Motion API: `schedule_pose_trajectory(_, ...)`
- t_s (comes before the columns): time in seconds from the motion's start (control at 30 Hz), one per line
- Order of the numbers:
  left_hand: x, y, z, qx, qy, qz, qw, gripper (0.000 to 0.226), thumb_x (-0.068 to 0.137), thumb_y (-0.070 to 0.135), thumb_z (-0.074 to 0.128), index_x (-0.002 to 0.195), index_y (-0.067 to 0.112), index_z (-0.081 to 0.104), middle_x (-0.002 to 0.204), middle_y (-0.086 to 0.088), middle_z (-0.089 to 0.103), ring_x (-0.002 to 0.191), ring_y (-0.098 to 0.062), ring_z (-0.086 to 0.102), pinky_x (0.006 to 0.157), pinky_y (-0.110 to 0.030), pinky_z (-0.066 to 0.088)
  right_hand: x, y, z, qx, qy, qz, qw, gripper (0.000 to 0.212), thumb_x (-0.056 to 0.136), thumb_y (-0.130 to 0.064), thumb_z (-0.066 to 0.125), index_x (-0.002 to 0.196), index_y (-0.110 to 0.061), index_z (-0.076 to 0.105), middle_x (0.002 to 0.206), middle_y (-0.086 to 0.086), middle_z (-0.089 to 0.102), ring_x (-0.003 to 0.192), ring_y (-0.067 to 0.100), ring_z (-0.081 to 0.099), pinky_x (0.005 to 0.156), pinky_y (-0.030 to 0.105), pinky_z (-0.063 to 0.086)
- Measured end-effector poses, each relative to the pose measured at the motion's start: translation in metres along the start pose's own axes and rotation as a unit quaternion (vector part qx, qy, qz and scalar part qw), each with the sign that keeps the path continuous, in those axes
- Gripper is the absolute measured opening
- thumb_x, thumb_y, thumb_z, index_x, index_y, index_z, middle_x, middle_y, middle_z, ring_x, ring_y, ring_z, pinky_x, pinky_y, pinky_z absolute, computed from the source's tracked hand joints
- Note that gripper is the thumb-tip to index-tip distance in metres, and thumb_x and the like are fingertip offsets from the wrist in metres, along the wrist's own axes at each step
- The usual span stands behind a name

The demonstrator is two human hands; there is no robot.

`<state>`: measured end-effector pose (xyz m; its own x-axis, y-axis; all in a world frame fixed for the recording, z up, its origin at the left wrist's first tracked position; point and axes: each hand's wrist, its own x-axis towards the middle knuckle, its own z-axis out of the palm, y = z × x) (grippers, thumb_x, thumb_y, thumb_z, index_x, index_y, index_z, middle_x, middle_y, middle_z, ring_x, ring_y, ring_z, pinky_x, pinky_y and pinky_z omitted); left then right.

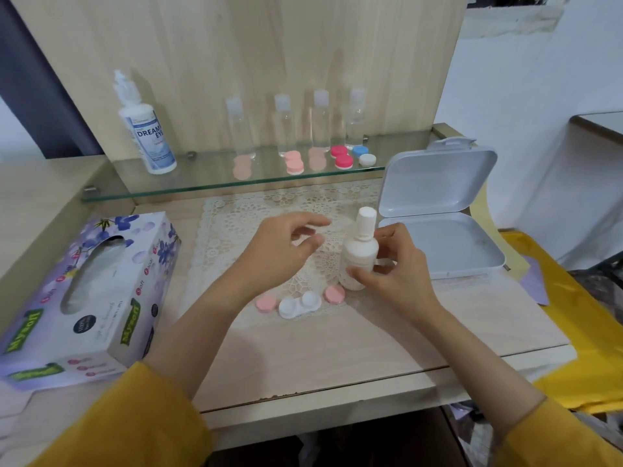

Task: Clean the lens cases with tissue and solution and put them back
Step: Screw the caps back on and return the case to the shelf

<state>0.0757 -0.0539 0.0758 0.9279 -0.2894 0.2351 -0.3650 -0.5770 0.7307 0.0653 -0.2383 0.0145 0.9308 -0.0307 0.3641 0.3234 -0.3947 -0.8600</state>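
Right hand (pixel 397 267) gripping matte white bottle (pixel 359 257), left hand (pixel 283 251) empty, fingers half-curled, over lace mat (pixel 236 217)

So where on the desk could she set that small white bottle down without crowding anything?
Bare wood lies near the front edge of the desk, between the tissue box and the open white case. The doily's near edge is crowded: the lens case and two pink caps sit there. The glass shelf has room beside the solution bottle.
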Motion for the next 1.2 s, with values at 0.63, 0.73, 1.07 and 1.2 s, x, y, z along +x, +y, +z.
schedule_pose_trajectory(0.63, -0.059, -0.103, 0.005, 0.131, 0.100, -0.017, 0.986, 0.030, 0.083, 0.010, 0.057, 0.111, 0.004, 0.064, 0.117, -0.009, 0.062, 0.111, -0.021, 0.053, 0.096, -0.009, 0.025, 0.043, -0.005, 0.006, -0.071, 0.045, 0.051, 0.995, 0.061, 0.068, -0.016, 0.080, 0.116, -0.009, 0.043, 0.120, 0.004, 0.054, 0.098, 0.015, 0.052, 0.084, 0.032, 0.048)
schedule_pose_trajectory(0.73, -0.065, -0.099, 0.001, 0.082, 0.083, 0.031, 0.993, 0.043, 0.077, 0.006, 0.050, 0.117, 0.017, 0.059, 0.117, 0.010, 0.056, 0.110, -0.004, 0.048, 0.097, -0.004, 0.027, 0.035, -0.010, 0.002, -0.103, 0.080, 0.034, 0.991, 0.068, 0.065, -0.020, 0.082, 0.120, -0.011, 0.043, 0.116, 0.002, 0.050, 0.096, 0.016, 0.050, 0.081, 0.031, 0.046)
schedule_pose_trajectory(1.07, -0.075, -0.097, 0.005, 0.118, 0.036, 0.080, 0.989, 0.035, 0.083, 0.032, 0.051, 0.107, 0.014, 0.068, 0.103, 0.013, 0.060, 0.096, -0.004, 0.047, 0.090, -0.003, 0.029, -0.015, -0.013, 0.027, -0.144, -0.131, -0.092, 0.976, 0.039, 0.069, -0.025, 0.060, 0.107, -0.014, 0.063, 0.095, -0.002, 0.056, 0.086, 0.012, 0.049, 0.077, 0.014, 0.033)
schedule_pose_trajectory(1.2, -0.075, -0.098, 0.004, 0.168, 0.019, 0.083, 0.982, 0.041, 0.083, 0.039, 0.045, 0.109, 0.015, 0.067, 0.099, 0.002, 0.061, 0.089, -0.010, 0.044, 0.084, -0.016, 0.034, -0.020, -0.009, 0.035, -0.193, -0.168, -0.083, 0.963, 0.053, 0.066, -0.039, 0.055, 0.114, -0.018, 0.063, 0.099, -0.009, 0.052, 0.096, 0.014, 0.046, 0.083, 0.024, 0.033)
